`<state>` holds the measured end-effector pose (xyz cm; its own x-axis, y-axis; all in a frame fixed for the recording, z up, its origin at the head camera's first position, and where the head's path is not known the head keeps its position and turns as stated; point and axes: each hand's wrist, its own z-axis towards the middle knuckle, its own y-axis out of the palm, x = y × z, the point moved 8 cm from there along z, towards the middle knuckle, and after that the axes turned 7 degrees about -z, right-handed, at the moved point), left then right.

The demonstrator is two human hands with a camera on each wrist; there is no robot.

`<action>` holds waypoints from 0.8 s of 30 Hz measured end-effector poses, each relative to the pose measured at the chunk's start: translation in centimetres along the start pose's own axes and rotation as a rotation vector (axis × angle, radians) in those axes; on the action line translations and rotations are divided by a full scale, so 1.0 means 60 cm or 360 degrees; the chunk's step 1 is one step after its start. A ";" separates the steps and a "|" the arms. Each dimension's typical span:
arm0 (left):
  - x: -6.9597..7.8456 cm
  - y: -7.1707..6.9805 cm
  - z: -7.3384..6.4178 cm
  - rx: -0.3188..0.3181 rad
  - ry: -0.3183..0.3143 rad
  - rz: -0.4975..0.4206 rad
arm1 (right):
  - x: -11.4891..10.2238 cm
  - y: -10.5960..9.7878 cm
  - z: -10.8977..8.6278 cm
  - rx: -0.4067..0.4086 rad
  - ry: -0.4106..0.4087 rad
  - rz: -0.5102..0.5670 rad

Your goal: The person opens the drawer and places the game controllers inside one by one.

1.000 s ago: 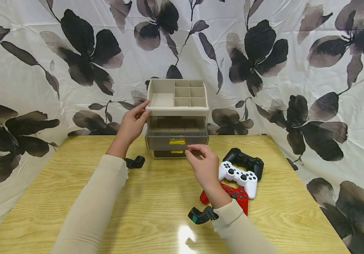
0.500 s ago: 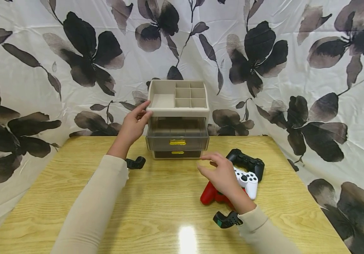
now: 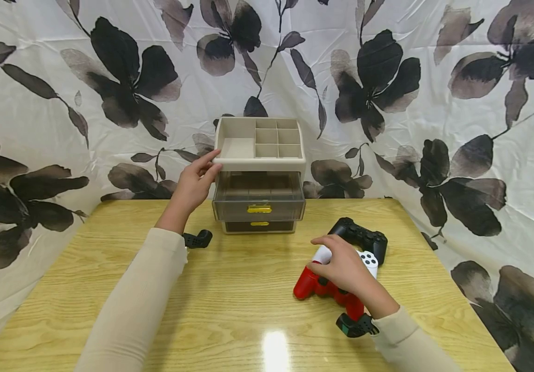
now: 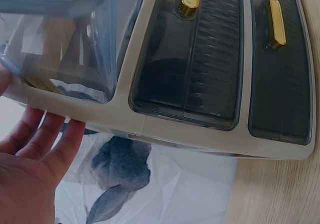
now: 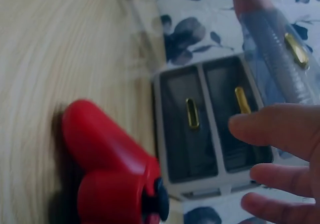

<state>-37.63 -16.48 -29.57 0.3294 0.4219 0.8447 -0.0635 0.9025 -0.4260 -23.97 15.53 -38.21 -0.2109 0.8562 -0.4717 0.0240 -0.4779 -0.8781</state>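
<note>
I'm seeing the beige drawer box [image 3: 259, 164] standing at the middle of the back edge of the tabletop [image 3: 239, 299], its clear top drawer [image 3: 236, 211] sticking out and the two dark drawers [image 4: 190, 73] below sitting closed. On its left side, the left hand [image 3: 192, 185] is gripping the front corner just under the tray top, thumb at the front, fingers pressing the side wall. To the right of centre, three game controllers are lying bunched together: the black one [image 3: 360, 237] nearest the back edge, the white one [image 3: 369, 262] between, the red one [image 3: 305, 283] nearest the front edge. The right hand [image 3: 346, 266] is hanging over the white and red ones, thumb and fingers spreading apart and holding nothing; I can't tell whether it's touching the white one. Behind the back edge, a flowered cloth [image 3: 285, 67] is hanging.
</note>
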 end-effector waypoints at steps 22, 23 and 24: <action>0.001 -0.003 -0.004 0.0004 -0.0013 -0.0032 | 0.038 0.042 -0.022 -0.0297 0.0001 -0.0321; 0.001 -0.003 -0.004 0.0004 -0.0013 -0.0034 | 0.039 0.044 -0.023 -0.0299 0.0002 -0.0336; 0.001 -0.003 -0.004 0.0005 -0.0015 -0.0033 | 0.040 0.045 -0.023 -0.0302 0.0003 -0.0346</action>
<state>-37.38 -16.64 -29.51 0.3220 0.4040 0.8562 -0.0596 0.9112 -0.4075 -23.06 16.56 -41.86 -0.2294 0.9350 -0.2706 0.1606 -0.2379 -0.9579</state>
